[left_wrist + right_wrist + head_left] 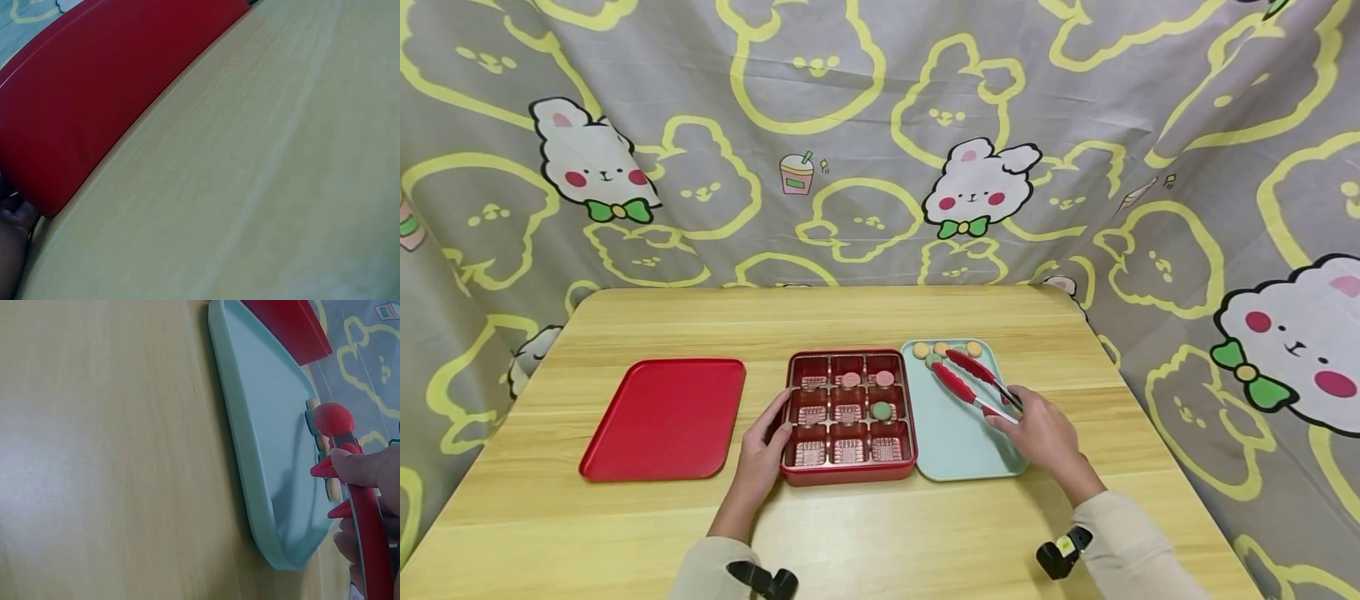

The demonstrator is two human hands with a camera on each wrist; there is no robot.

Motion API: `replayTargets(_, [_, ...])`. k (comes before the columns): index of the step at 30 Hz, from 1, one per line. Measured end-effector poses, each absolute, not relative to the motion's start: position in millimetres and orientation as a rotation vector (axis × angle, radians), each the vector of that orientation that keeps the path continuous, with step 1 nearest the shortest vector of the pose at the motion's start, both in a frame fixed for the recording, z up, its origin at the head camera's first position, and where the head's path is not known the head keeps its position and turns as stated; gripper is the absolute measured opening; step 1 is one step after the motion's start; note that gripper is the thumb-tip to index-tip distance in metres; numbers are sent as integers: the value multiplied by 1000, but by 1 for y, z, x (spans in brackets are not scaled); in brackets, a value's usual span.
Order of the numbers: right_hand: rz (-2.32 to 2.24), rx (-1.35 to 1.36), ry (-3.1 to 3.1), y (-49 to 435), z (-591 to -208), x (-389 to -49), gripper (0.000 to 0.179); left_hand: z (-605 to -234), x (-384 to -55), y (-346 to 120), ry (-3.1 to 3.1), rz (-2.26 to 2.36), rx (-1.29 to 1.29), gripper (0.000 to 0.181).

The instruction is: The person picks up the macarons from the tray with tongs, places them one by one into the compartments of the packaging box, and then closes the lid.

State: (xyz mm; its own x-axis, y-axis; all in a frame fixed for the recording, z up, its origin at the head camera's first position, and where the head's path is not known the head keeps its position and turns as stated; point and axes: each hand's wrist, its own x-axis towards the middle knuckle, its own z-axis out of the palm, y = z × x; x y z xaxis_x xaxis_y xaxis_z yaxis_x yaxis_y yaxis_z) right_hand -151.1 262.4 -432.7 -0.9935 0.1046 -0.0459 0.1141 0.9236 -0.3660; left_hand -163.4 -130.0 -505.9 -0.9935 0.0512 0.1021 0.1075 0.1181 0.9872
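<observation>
My left hand rests against the left side of a red box, thumb and fingertips at its wall. Inside the box is a tray divided into square compartments. Two pink macarons sit in the back row, at the middle and right. A green macaron lies in the right compartment of the middle row. My right hand grips red-tipped tongs. Their tips are spread over the back of a pale green tray, close to several orange macarons and green macarons.
A flat red tray or lid lies on the wooden table, left of the box. The pale green tray stands right beside the box. A patterned curtain hangs behind the table and along its sides.
</observation>
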Motion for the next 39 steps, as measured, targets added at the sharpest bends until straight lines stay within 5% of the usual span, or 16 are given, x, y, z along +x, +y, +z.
replayTargets(39, [-607, 188, 3046, 255, -443, -159, 69, -508, -165, -129, -2319, -2033, -163, 50])
